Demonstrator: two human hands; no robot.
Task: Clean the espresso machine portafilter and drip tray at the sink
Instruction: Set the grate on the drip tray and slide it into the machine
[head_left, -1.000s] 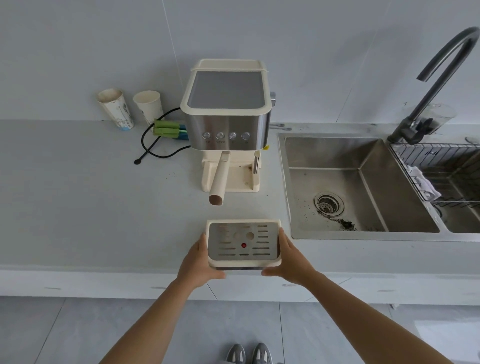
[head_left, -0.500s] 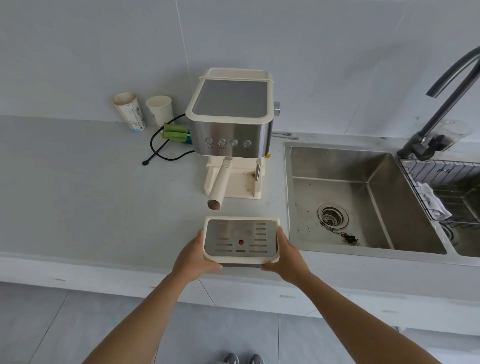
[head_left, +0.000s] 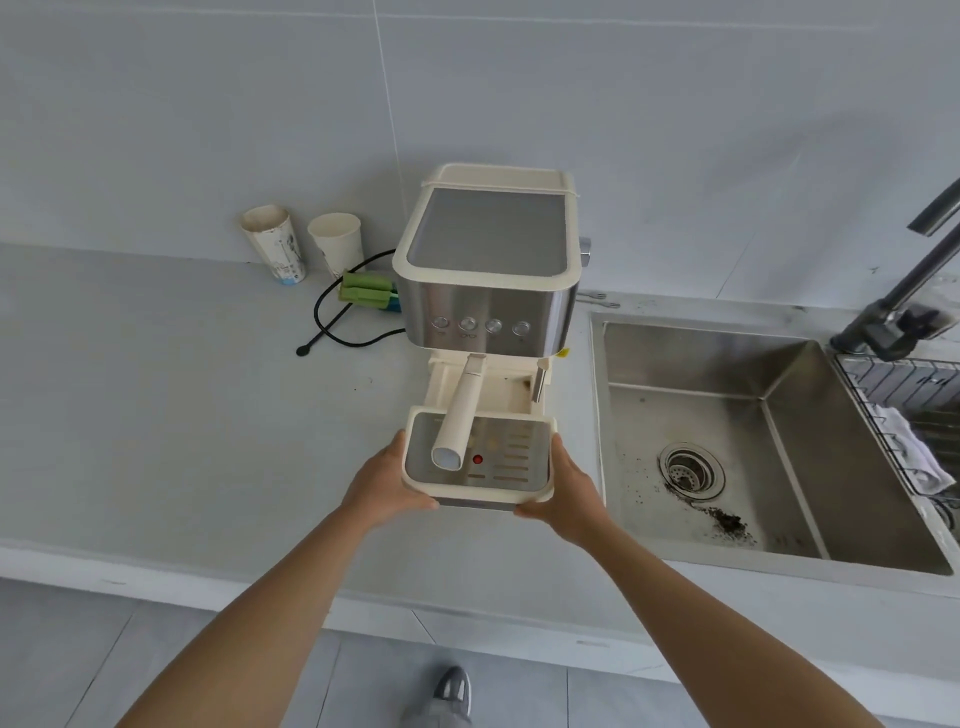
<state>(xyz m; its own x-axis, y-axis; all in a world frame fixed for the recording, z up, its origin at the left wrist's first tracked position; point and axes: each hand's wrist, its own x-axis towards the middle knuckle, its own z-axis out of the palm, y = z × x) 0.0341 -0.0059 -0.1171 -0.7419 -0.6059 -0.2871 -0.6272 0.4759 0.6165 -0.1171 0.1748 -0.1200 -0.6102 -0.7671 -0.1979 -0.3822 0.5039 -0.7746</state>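
Your left hand (head_left: 387, 480) clasps the left side of the cream plastic drip tray with a slotted steel grille (head_left: 514, 457), thumb curled at its front corner; your right hand (head_left: 566, 486) clasps the right side likewise. The tray is mid-worktop (head_left: 156, 415), under the cream cylindrical portafilter handle (head_left: 460, 415), left of the stainless steel sink (head_left: 675, 364).

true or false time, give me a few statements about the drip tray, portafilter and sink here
1. The left hand and right hand grip the drip tray by its sides. True.
2. The portafilter lies in the sink. False: it is mounted on the espresso machine, handle out over the tray.
3. Coffee grounds lie near the sink drain. True.
4. Three cups stand left of the machine. False: just a left paper cup and a right paper cup.
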